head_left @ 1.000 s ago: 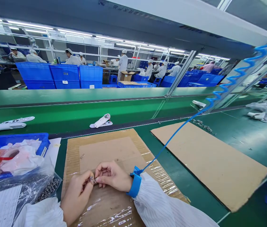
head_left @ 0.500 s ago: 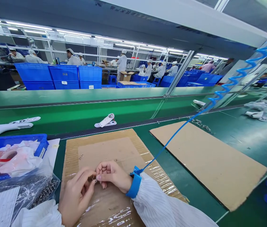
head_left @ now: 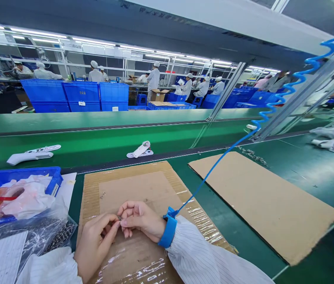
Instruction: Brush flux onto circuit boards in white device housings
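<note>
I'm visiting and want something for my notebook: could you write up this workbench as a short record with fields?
Left hand: left hand, fingertips at a small metal piece
Right hand: right hand, fingertips at the same piece
Piece detail: too small to identify
Right wrist: blue strap with blue cord
Under hands: taped cardboard
Left side: blue tray; clear bag containing small dark parts
Right side: another cardboard sheet
Background: stacked blue bins, people in white caps
</note>
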The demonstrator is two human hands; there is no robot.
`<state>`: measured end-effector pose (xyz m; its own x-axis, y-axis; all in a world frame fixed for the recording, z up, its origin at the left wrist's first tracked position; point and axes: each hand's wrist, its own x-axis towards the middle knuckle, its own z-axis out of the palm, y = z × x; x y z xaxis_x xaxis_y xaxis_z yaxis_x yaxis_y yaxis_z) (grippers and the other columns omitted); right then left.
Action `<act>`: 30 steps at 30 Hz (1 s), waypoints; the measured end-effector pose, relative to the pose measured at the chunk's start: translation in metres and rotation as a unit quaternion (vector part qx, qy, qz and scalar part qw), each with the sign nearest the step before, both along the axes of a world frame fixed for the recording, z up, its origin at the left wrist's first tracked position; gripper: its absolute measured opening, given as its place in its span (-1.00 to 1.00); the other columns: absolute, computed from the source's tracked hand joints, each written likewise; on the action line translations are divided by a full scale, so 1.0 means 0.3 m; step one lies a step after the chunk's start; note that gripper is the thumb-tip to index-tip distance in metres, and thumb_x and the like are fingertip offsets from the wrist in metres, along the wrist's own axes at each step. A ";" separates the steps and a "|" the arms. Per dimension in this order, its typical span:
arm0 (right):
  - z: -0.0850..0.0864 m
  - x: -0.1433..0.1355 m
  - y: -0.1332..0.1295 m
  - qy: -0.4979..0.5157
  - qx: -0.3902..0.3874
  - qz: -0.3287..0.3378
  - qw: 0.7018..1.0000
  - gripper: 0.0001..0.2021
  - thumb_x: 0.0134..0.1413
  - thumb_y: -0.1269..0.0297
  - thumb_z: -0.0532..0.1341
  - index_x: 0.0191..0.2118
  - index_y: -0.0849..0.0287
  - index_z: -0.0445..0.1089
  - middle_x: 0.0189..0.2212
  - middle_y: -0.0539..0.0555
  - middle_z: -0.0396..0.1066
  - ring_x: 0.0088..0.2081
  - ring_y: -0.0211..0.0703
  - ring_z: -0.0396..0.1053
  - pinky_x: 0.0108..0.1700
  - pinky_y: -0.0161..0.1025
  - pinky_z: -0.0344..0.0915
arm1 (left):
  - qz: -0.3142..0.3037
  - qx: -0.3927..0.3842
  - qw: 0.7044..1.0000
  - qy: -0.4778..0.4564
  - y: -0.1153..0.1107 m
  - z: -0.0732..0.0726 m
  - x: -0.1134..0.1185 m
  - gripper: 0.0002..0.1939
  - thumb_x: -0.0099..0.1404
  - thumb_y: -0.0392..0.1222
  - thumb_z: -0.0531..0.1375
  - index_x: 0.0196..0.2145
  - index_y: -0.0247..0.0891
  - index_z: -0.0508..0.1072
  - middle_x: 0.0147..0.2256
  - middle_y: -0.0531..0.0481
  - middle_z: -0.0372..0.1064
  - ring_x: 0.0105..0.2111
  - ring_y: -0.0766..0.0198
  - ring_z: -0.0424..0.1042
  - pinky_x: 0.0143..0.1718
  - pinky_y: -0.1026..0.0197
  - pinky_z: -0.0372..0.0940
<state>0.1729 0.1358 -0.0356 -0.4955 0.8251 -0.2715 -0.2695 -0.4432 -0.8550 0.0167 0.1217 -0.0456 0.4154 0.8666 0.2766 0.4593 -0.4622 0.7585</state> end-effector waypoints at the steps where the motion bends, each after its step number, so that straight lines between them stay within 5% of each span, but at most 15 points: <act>1: -0.003 -0.001 0.000 -0.007 0.006 0.000 1.000 -0.66 -0.44 0.29 0.37 -0.44 0.31 0.29 -0.69 -0.09 0.31 -0.67 -0.41 0.25 -0.58 -0.42 0.13 | 0.003 0.002 1.000 0.005 0.001 0.002 0.000 -0.80 0.22 -0.20 -0.02 -0.44 -0.25 0.36 -0.58 0.06 0.32 -0.62 0.38 0.30 -0.59 0.37 0.20; 7: -0.020 -0.004 0.004 -0.050 0.060 -0.050 0.996 -0.72 -0.47 0.37 0.37 -0.47 0.32 0.39 -0.62 -0.09 0.33 -0.55 -0.48 0.24 -0.40 -0.43 0.16 | 0.027 0.013 1.000 0.008 0.001 -0.009 -0.001 -0.81 0.20 -0.20 0.01 -0.47 -0.26 0.36 -0.63 0.09 0.31 -0.64 0.38 0.31 -0.59 0.36 0.19; 16: -0.024 -0.007 0.003 -0.054 0.051 -0.074 0.995 -0.74 -0.44 0.29 0.35 -0.51 0.34 0.40 -0.67 -0.05 0.35 -0.63 -0.43 0.24 -0.50 -0.38 0.14 | 0.010 0.014 1.000 -0.002 -0.006 -0.010 -0.004 -0.81 0.21 -0.23 -0.01 -0.47 -0.25 0.35 -0.53 0.04 0.37 -0.61 0.38 0.31 -0.58 0.36 0.19; 22: -0.028 -0.025 0.001 -0.079 0.054 -0.095 0.991 -0.85 -0.43 0.42 0.27 -0.55 0.32 0.36 -0.71 -0.08 0.31 -0.63 -0.41 0.22 -0.53 -0.38 0.11 | 0.016 0.044 0.999 0.022 0.000 -0.015 0.004 -0.82 0.19 -0.27 -0.01 -0.50 -0.25 0.33 -0.56 0.06 0.33 -0.60 0.38 0.28 -0.58 0.36 0.16; 30: -0.025 -0.064 -0.030 -0.180 0.157 -0.158 0.958 -0.90 -0.40 0.51 0.11 -0.59 0.24 0.21 -0.64 -0.11 0.20 -0.58 -0.43 0.13 -0.51 -0.42 0.08 | 0.071 0.095 0.989 0.088 -0.002 -0.040 0.005 -0.82 0.19 -0.24 -0.02 -0.53 -0.25 0.29 -0.62 0.08 0.27 -0.63 0.35 0.26 -0.58 0.31 0.11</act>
